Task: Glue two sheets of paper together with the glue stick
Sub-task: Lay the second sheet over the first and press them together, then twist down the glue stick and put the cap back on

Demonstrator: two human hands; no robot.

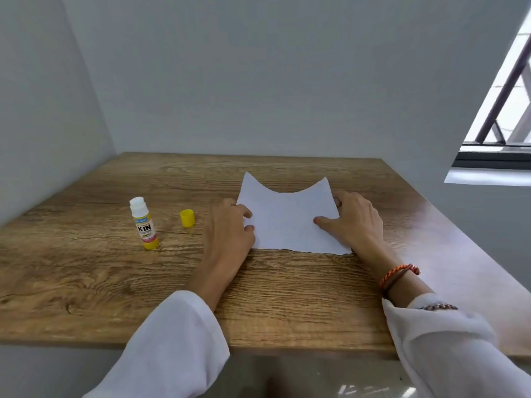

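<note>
Lying between both hands, the paper (290, 222) is pressed flat by left hand (230, 225) and right hand (356, 219).

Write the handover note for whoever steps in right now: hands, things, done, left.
Left hand: flat on the left edge of the paper, pressing, holding nothing.
Right hand: flat on the paper's right edge, pressing, holding nothing.
Paper lies mid-table; only one white shape shows, so whether two sheets are stacked cannot be told.
Glue stick stands upright to the left, uncapped; its yellow cap stands apart beside it.
Done: stick opened, paper being pressed.
Left: check the bond, recap the stick.
</note>
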